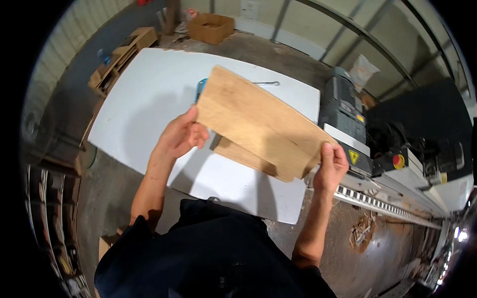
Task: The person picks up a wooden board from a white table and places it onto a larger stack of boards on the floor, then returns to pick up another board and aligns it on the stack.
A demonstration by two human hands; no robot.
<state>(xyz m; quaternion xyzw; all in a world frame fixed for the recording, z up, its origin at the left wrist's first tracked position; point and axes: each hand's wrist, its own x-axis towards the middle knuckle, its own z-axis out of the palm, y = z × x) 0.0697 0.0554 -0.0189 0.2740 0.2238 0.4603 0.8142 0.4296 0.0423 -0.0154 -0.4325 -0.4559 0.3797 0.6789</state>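
Note:
A light wooden board is raised at a slant above a white tabletop. My right hand pinches its right end, thumb on the upper face. At the left end, my left hand has its thumb against the board's edge and its other fingers loosely curled just below the corner. Under the raised board lies a second wooden board, mostly covered. Behind the raised board, a blue object peeks out on the left, too hidden to name. A metal wrench shows its end beyond the far edge.
Close to the table's right side stands a grey machine with a red emergency knob and a long rail. A cardboard box sits on the floor at the back. Wooden shelving flanks the far left; a compartmented rack stands lower left.

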